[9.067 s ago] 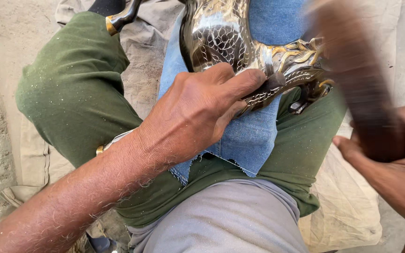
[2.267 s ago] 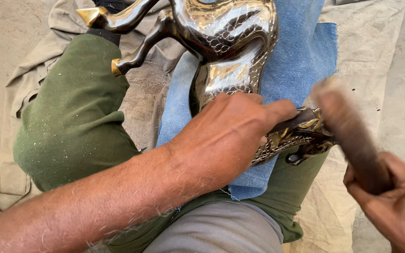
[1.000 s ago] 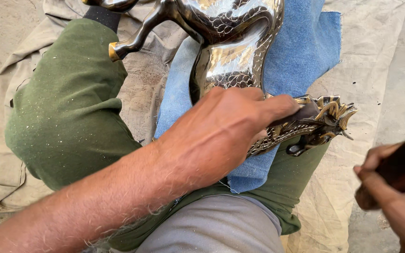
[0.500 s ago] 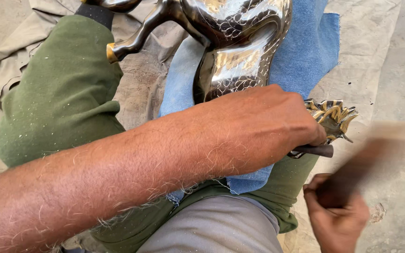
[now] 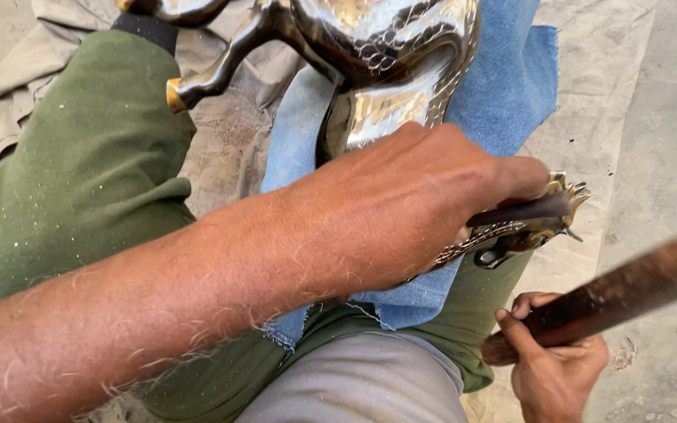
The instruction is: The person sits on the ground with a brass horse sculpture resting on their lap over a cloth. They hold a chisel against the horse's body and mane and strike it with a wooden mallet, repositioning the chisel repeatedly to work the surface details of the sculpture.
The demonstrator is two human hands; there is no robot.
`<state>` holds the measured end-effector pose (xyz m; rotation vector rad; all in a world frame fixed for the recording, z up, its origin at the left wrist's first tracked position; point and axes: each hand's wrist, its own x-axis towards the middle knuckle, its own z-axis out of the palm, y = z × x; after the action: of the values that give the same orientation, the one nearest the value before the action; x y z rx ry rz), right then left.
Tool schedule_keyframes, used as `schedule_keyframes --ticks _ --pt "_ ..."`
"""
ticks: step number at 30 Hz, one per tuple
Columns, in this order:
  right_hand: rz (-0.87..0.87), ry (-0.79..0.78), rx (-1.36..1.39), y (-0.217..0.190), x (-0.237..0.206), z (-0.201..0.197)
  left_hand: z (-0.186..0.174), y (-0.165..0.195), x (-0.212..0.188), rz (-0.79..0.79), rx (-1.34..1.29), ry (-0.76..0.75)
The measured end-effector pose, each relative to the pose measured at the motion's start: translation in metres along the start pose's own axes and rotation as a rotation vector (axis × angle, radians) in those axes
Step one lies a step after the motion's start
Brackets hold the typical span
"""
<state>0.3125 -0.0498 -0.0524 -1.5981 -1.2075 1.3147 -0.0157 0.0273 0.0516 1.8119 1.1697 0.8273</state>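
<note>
Dusty canvas sheeting (image 5: 589, 102) covers the ground where, seen from the head camera, a shiny brass animal figure (image 5: 385, 70) lies on blue cloth (image 5: 511, 86) across green-trousered legs (image 5: 80, 180), the left hand (image 5: 409, 204) pressed closed on its crested end, while the right hand (image 5: 554, 368), fist wrapped around a dark wooden stick (image 5: 613, 294), has swung in nearer than half a second ago.

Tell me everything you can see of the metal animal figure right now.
The metal animal figure looks like polished brass or steel, shiny, with scale-like engraving on its body and gold-tipped legs. It lies across the person's lap on a blue cloth, its crested head at the right. The left hand presses on it, holding a thin dark tool against the head.
</note>
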Motion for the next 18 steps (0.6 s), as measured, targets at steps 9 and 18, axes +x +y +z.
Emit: schedule_keyframes --ticks 9,18 --pt "0.122 0.056 -0.278 -0.045 0.027 -0.010 0.014 -0.006 0.010 -0.113 0.080 -0.022" --pt "0.062 0.012 -0.418 -0.055 0.043 -0.027 0.018 -0.009 0.007 -0.073 0.120 0.014"
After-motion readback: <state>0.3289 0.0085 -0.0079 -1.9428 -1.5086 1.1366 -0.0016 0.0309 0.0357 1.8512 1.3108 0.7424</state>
